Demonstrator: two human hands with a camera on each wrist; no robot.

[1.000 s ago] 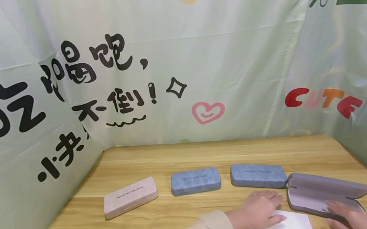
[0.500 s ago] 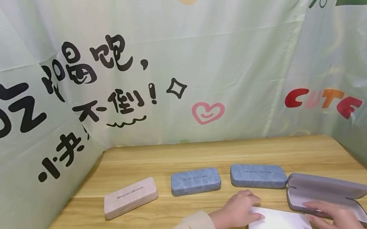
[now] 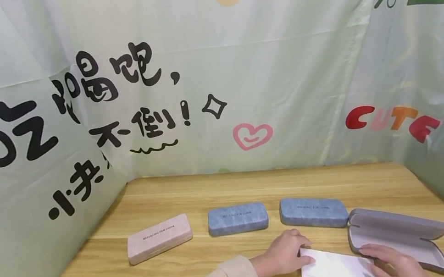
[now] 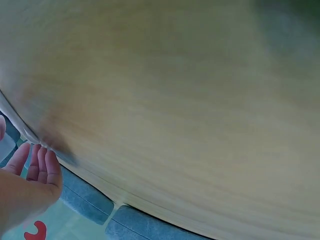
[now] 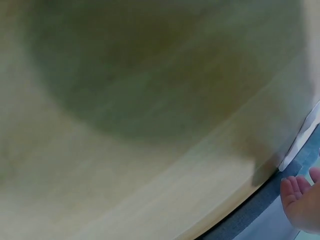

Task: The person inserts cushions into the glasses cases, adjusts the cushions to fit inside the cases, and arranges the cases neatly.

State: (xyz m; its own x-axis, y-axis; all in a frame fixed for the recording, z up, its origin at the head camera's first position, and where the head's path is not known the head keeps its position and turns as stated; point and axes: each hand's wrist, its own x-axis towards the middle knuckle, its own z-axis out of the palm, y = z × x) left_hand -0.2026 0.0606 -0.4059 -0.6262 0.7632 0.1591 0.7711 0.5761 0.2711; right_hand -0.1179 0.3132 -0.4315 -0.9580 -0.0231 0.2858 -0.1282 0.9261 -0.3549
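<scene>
A folded white cloth [image 3: 334, 269] lies flat on the table in the head view. My left hand [image 3: 282, 252] is at its left end, the thumb touching the cloth and the other fingers by its far corner. In the left wrist view the fingers of the left hand [image 4: 42, 172] look nearly straight. At the cloth's right end is my right hand [image 3: 397, 265], its fingers extended between the cloth and an open grey glasses case [image 3: 409, 242]. The case has a pale lining, and its lid is raised at the back. In the right wrist view only part of the right hand [image 5: 302, 195] shows.
Two shut blue glasses cases, a left one [image 3: 238, 219] and a right one [image 3: 313, 212], lie behind the hands. A pink glasses case [image 3: 159, 238] is farther left. Printed curtain cloth [image 3: 281, 80] walls the wooden table [image 3: 211, 188] at the back and sides.
My left hand has moved left off the top of the cloth to its left end. The right hand has shifted left from inside the open grey case to the cloth's right end.
</scene>
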